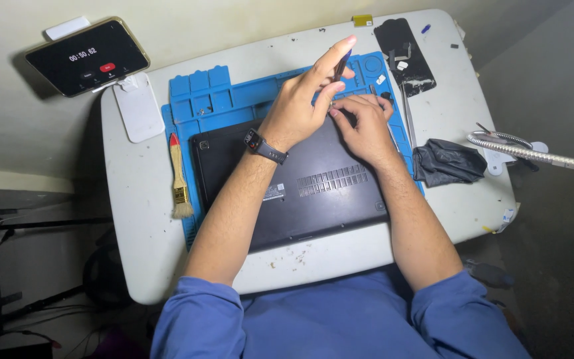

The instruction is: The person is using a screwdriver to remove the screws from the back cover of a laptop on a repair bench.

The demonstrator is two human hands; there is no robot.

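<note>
A black laptop (300,183) lies bottom side up on a blue work mat (234,100) on a small white table (134,219). My left hand (303,100), with a dark watch on its wrist, holds a thin dark screwdriver (341,65) upright over the laptop's far right corner, index finger resting on its top. My right hand (365,123) sits beside it with fingertips pinched around the tool's lower end at the laptop's edge. The tool's tip is hidden by my fingers.
A wooden-handled brush (179,176) lies left of the laptop. A phone (88,56) showing a timer stands at the back left on a white stand. A black cracked phone panel (404,56), a dark cloth (448,161) and a flexible metal lamp arm (533,151) occupy the right side.
</note>
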